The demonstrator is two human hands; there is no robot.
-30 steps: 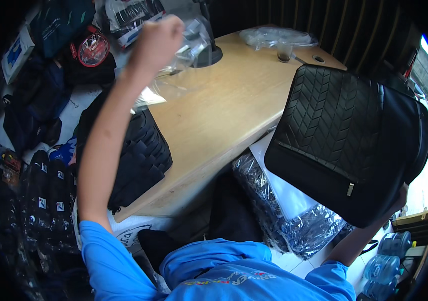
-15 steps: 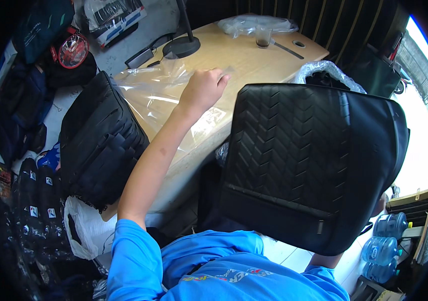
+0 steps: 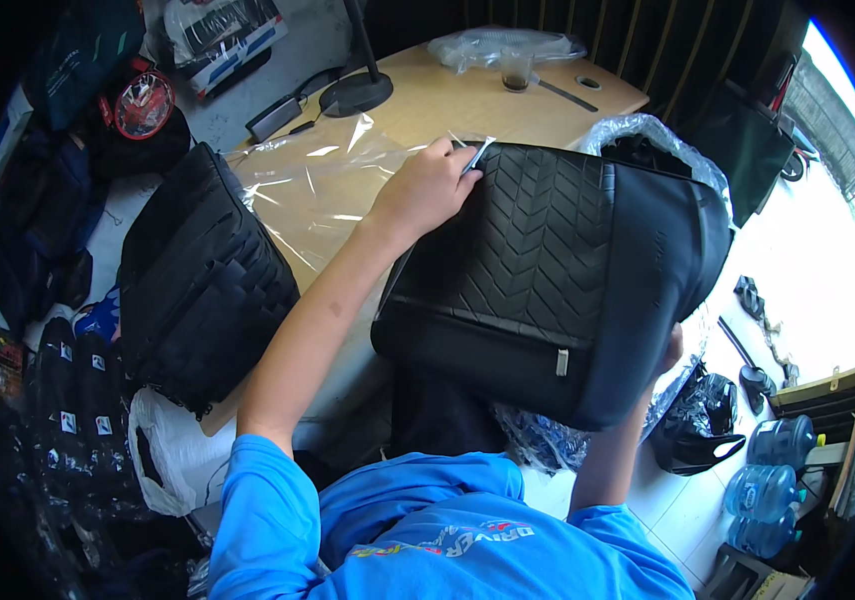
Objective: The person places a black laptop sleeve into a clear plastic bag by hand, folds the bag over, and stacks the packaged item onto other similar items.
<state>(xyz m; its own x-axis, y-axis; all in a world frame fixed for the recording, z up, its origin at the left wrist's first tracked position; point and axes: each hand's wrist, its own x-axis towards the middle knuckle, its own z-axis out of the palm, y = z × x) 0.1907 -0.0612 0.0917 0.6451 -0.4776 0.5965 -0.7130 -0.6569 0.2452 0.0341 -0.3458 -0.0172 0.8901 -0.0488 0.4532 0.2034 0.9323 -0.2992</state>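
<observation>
A black backpack [image 3: 547,250] with an embossed chevron panel is held tilted in front of me, over the table's near edge. My right hand [image 3: 673,348] grips it from the far right side; most of those fingers are hidden behind it. At the backpack's upper left corner, my left hand [image 3: 429,195] is closed in a pinch on the edge of a clear plastic bag [image 3: 317,190]. This bag spreads over the table from there to the left. A stack of flat black bags or folded black pieces [image 3: 202,275] stands beside it.
The wooden table [image 3: 417,100] carries a lamp base [image 3: 356,93], a cup with dark liquid [image 3: 516,75] and a wrapped plastic bundle [image 3: 502,48]. Behind the backpack sits a clear plastic sack [image 3: 637,128]. Large water bottles [image 3: 762,490] and a black plastic bag [image 3: 702,415] are on the floor at right.
The backpack has moved left and tilted, with my right hand coming into view at its side. My left hand has moved right to the backpack's upper corner, drawing the clear bag's edge along.
</observation>
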